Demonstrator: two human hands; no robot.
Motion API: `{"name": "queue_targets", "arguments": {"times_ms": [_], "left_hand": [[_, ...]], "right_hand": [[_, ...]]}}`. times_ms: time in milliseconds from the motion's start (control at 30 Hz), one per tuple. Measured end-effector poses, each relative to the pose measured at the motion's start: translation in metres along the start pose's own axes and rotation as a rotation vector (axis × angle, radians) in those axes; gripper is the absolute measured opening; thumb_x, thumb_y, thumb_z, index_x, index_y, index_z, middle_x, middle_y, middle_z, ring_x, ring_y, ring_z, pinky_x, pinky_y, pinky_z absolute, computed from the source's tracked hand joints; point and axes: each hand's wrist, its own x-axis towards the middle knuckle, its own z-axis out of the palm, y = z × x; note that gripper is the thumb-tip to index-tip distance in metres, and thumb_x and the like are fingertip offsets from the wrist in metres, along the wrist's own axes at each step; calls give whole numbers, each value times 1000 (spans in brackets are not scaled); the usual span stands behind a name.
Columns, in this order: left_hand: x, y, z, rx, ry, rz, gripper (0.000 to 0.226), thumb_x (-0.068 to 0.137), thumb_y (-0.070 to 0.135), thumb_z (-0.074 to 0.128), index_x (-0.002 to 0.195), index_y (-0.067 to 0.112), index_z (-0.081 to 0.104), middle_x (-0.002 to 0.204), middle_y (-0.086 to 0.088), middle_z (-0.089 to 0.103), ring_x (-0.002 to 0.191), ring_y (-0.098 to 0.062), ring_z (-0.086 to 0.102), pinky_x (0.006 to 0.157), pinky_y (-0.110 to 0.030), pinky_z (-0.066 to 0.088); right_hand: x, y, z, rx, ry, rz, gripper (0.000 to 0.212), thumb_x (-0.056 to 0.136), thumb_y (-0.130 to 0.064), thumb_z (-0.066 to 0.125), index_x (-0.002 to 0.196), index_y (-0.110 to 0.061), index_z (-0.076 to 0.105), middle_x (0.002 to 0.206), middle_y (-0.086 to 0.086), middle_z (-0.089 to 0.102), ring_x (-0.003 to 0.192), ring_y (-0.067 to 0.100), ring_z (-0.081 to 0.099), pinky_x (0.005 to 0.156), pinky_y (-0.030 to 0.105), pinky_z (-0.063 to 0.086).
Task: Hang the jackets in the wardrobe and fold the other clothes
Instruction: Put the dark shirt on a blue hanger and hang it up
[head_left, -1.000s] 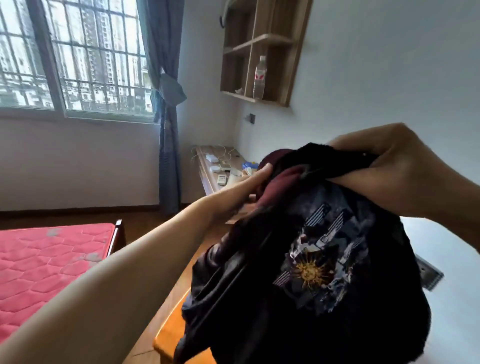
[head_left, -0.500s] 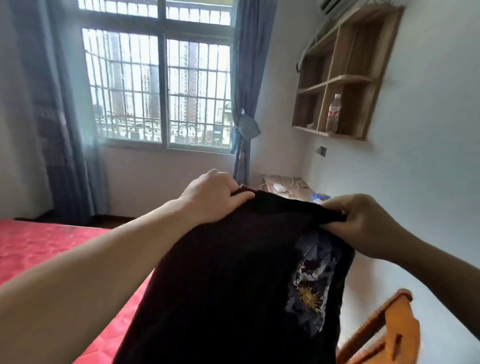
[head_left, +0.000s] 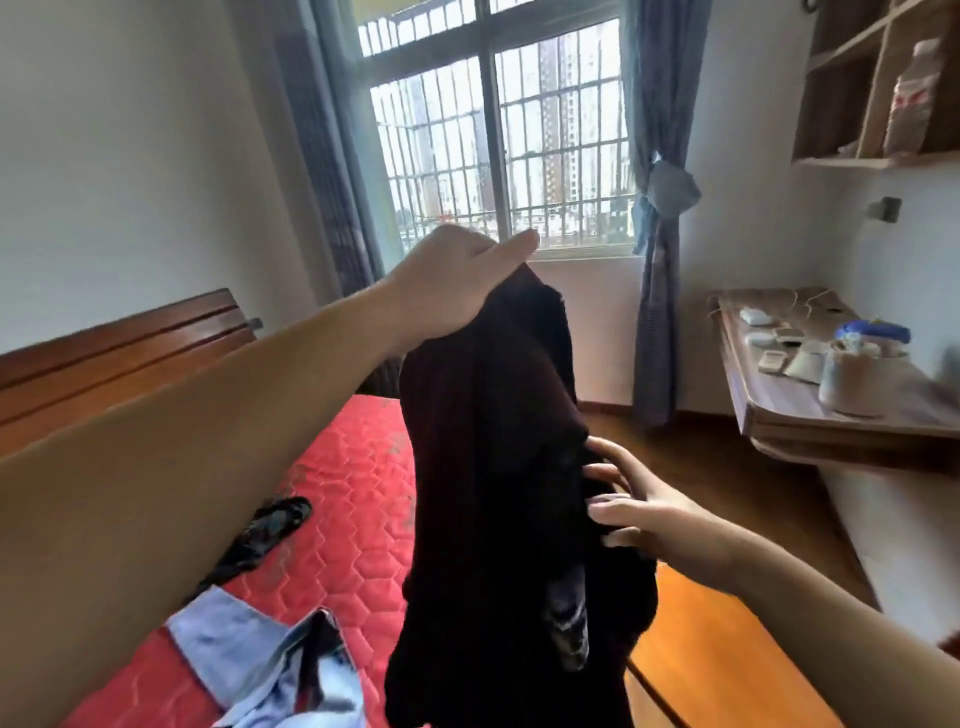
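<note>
A black garment (head_left: 493, 467) with a printed patch low on its right side hangs in front of me over the bed's edge. My left hand (head_left: 457, 283) grips its top, raised before the window, forefinger sticking out. My right hand (head_left: 649, 506) is lower, its fingers spread and straight, touching the garment's right edge. A light blue denim piece (head_left: 249, 660) lies crumpled on the red mattress (head_left: 343, 493) at the lower left. Another dark piece of clothing (head_left: 265, 535) lies on the mattress behind my left arm.
The bed's wooden headboard (head_left: 119, 343) stands at the left wall. A wall-mounted desk (head_left: 810, 415) with small items and a cup is on the right, below wooden shelves (head_left: 872, 93) holding a bottle. Barred window and curtains at the back; wooden floor (head_left: 727, 488) between bed and desk.
My view swung left toward the bed. My right hand let go of the garment's top and dropped to its side; my left hand raised the garment, which now hangs from it alone.
</note>
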Motion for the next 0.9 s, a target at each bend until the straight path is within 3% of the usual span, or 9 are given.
{"name": "queue_targets", "arguments": {"times_ms": [100,200,267,333,400,467,600,733,900], "left_hand": [[-32,-1,-9,38,-28,-27,67,95,52,49,63,-8,51,47,-10,33,44,-19,33,48,-18,41],[-60,-7,-19,65,-61,-25,66,96,47,50,60,-8,43,41,7,23,36,-13,24,39,-12,30],[-77,-16,-35,132,-61,-45,67,96,47,50,69,-13,54,40,5,29,35,-12,29,38,-11,30],[-96,-29,-60,235,-16,-70,67,95,50,51,74,-12,61,46,-6,40,42,-18,40,41,-11,33],[-122,-42,-90,380,40,-86,66,91,55,54,63,-4,59,47,-5,45,45,-15,45,45,-11,34],[-154,-51,-119,558,39,-83,57,80,68,56,56,16,60,50,9,53,49,-7,51,51,-16,38],[-227,-63,-176,735,-40,-116,73,50,83,66,93,25,60,73,11,65,66,-3,60,61,-26,52],[-295,-82,-243,952,29,-150,84,69,55,78,136,31,34,105,0,65,92,-23,64,76,-39,53],[-362,-97,-329,1286,213,-100,68,87,46,65,143,43,28,98,-2,60,80,-29,62,61,-32,38]], "right_hand": [[8,15,16,-72,107,-85,85,59,-32,76,129,-62,37,135,-14,46,106,-4,58,80,18,52],[23,24,47,-329,110,-122,92,66,-30,80,139,-54,29,130,-19,52,117,0,52,96,25,47],[31,25,65,-432,172,-162,57,71,-35,78,117,-58,51,102,-23,68,96,-3,63,79,19,52],[34,22,75,-544,206,-223,28,77,-34,77,86,-56,62,83,-31,68,75,-7,65,59,9,47],[36,14,82,-662,229,-312,20,80,-31,76,84,-49,68,79,-39,63,72,-13,62,58,5,42],[42,-5,92,-745,223,-421,12,80,-29,76,89,-35,73,78,-41,62,70,-16,61,58,3,41],[65,-61,135,-810,279,-520,11,75,-18,76,71,-22,67,62,-13,64,58,-5,55,58,18,45],[73,-134,215,-812,352,-638,12,72,-22,71,63,-16,64,53,-4,58,54,9,51,59,24,42],[70,-202,335,-686,282,-721,15,81,-33,67,77,-19,68,70,-6,66,68,5,60,63,22,44]]}}
